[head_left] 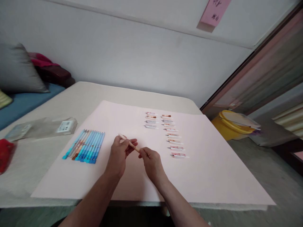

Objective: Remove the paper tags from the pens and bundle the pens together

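A slim pen [131,145] with a pale upper end and a tan, patterned lower part slants between my two hands over the pink sheet. My left hand [119,151] pinches its pale end between thumb and fingers. The tan end is gripped by the fingertips of my right hand [151,160]. To the left lies a row of blue and brown pens [88,146], side by side. Right of my hands, several separated pen parts [178,154] lie in a column, with a shorter column of similar parts [151,121] beside it.
The pink sheet [213,176] covers much of the pale table [113,90]. A clear plastic bag with a label [44,128] and a red object [5,154] lie at left. A yellow bucket [220,126] stands on the floor at right. A wall [132,53] rises behind.
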The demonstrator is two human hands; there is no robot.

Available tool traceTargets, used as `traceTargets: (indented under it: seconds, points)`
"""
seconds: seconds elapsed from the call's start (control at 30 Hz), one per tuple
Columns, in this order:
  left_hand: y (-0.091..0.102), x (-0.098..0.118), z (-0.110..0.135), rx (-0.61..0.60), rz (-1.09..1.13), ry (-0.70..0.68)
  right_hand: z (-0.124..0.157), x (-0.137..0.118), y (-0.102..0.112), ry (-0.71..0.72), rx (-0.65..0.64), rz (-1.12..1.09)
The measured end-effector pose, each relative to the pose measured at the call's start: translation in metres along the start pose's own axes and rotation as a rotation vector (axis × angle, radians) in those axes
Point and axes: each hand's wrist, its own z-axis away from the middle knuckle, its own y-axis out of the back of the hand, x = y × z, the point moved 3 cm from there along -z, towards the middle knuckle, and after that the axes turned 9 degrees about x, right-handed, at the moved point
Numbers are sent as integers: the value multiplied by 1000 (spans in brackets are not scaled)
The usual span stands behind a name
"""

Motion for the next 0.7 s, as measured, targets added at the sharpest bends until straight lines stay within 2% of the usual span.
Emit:
traceTargets:
  seconds: [0.23, 0.4, 0.7]
  points:
    - [2, -2, -1, 9, 1, 17, 3, -1, -1, 35, 68, 8]
    - [5, -2, -4, -26, 3, 19, -1, -1, -2, -4, 8, -21]
    - [4, -1, -3, -27, 94, 75, 0, -1, 0, 73, 52, 54]
